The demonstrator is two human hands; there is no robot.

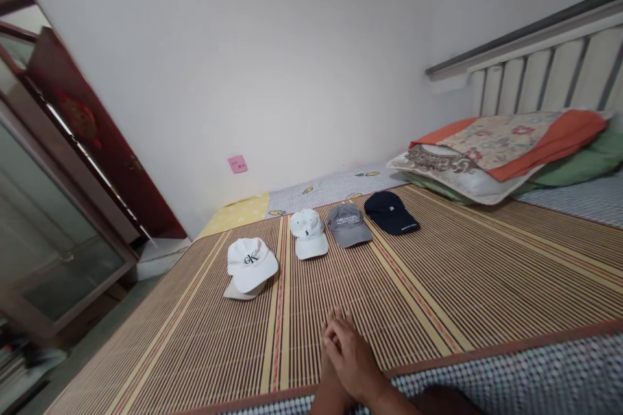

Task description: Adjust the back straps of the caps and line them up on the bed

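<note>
Near the mat's front edge my two hands are together and touching. My right hand (357, 360) lies over the left, its fingers bent around it. Beneath it is my left hand (329, 366), partly hidden, with fingertips stretched out beyond the right. Beyond them, several caps sit on the striped mat. A white cap with black letters (250, 262) rests on a beige cap (241, 292), of which mainly the brim shows. To their right are a white cap with a small dark logo (309, 233), a grey cap (349, 225) and a navy cap (390, 213). Neither hand touches a cap.
The striped mat (195, 343) covers most of the bed. Stacked pillows (516, 142) lie at the right by the headboard (540, 71). A pink note (237, 164) is on the white wall. On the left are a dark red door (92, 123) and a glass-panelled frame (48, 227).
</note>
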